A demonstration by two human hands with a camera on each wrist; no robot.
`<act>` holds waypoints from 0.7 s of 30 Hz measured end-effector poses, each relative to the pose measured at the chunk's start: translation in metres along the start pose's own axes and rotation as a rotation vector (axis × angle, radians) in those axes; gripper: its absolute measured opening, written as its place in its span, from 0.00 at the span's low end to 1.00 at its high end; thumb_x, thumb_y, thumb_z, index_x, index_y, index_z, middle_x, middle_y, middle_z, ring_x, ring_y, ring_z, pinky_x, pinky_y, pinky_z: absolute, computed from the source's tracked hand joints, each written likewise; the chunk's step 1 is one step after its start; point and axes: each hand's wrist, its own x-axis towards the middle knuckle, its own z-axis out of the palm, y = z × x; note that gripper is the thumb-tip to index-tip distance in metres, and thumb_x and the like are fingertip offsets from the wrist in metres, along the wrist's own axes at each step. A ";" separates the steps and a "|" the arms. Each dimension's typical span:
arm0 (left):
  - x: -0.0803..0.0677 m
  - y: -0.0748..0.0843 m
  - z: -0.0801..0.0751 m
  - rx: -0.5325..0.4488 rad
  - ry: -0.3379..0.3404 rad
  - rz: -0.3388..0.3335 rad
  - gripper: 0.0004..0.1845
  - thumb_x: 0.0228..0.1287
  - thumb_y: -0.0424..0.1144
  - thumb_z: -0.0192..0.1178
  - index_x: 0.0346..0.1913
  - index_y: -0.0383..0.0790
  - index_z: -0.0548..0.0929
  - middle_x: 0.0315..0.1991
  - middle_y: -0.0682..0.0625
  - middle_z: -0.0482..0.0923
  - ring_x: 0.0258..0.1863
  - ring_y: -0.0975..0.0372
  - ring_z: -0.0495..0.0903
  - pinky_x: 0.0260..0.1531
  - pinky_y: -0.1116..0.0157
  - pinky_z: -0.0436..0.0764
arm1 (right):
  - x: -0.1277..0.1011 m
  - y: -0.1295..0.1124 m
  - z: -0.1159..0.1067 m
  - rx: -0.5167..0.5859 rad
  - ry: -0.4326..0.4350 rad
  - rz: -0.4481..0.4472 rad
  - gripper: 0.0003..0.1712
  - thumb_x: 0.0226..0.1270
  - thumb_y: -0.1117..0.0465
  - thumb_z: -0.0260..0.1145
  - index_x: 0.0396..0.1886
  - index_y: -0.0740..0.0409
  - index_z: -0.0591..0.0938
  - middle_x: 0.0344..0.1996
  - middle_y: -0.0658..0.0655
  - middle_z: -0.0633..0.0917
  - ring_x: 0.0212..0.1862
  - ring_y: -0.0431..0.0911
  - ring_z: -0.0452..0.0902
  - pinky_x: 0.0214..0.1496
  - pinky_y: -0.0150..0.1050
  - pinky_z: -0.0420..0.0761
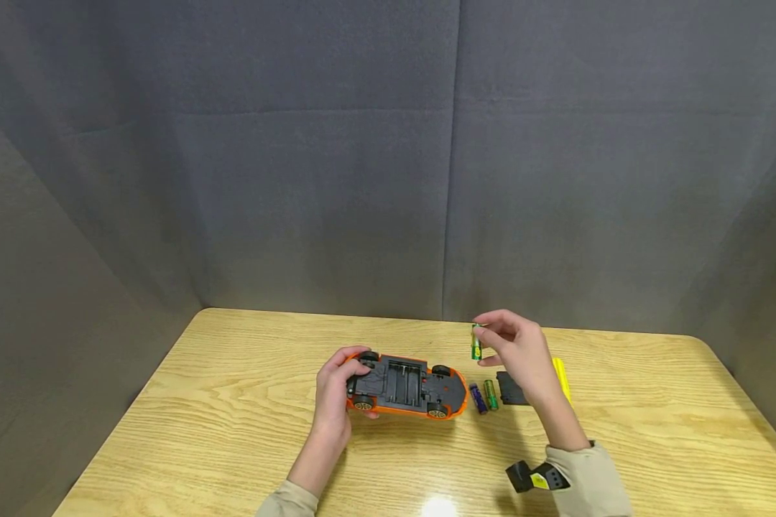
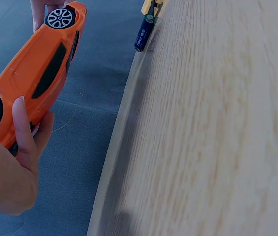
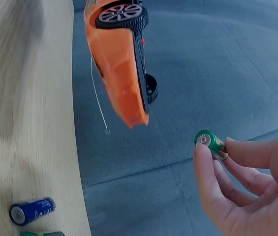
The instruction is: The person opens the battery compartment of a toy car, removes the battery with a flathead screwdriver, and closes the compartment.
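An orange toy car is held upside down above the table, its black underside facing up with an uncovered battery compartment. My left hand grips one end of it, thumb on the underside; the left wrist view shows fingers around the orange body. To the right of the car, my right hand pinches a green battery between thumb and fingers, raised off the table. In the right wrist view one flat end of that green battery faces the camera.
On the wooden table, a blue battery and another green battery lie beside each other. A black cover-like piece and a yellow object, partly behind my right arm, are further right. A grey curtain stands behind the table.
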 end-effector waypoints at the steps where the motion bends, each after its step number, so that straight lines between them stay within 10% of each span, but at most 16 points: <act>1: 0.000 0.000 0.000 0.001 0.001 0.000 0.18 0.54 0.28 0.56 0.48 0.36 0.85 0.37 0.41 0.81 0.22 0.55 0.82 0.06 0.64 0.78 | 0.000 0.000 -0.001 0.000 0.003 0.003 0.12 0.73 0.69 0.65 0.51 0.72 0.83 0.32 0.58 0.82 0.34 0.42 0.81 0.36 0.47 0.90; 21: -0.001 0.001 0.000 0.009 0.013 -0.005 0.18 0.54 0.28 0.56 0.49 0.36 0.86 0.38 0.43 0.82 0.22 0.55 0.82 0.06 0.62 0.78 | 0.006 0.013 -0.013 -0.018 0.023 0.054 0.16 0.72 0.67 0.67 0.53 0.75 0.82 0.35 0.56 0.85 0.34 0.40 0.81 0.35 0.42 0.90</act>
